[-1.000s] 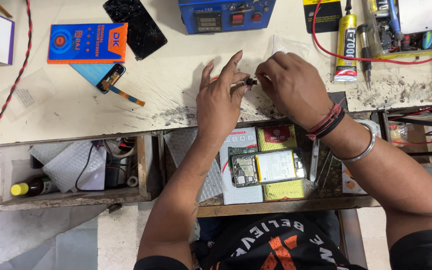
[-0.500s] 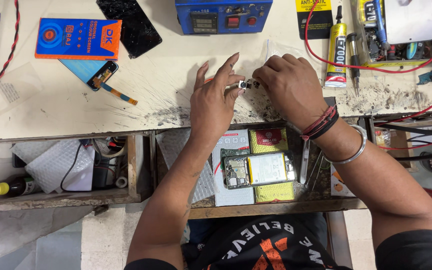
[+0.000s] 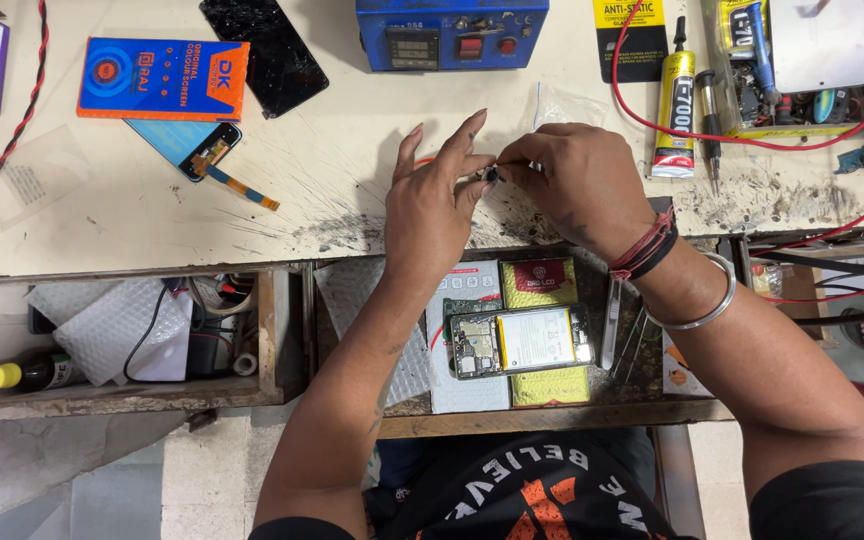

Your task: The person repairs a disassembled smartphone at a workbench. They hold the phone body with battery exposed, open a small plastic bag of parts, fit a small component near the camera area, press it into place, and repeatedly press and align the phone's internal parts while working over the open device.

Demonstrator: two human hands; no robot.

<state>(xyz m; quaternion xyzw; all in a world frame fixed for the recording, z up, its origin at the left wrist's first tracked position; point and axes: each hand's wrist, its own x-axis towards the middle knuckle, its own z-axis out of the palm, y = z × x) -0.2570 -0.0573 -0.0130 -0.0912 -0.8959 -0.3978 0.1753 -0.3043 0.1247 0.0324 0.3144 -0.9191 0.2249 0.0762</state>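
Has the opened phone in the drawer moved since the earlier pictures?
No. The opened phone lies on the same red and yellow packets in the drawer as before; only the camera view shifted slightly.

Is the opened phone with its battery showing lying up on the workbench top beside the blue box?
No, the opened phone lies in the open drawer below the hands, not on the bench top.
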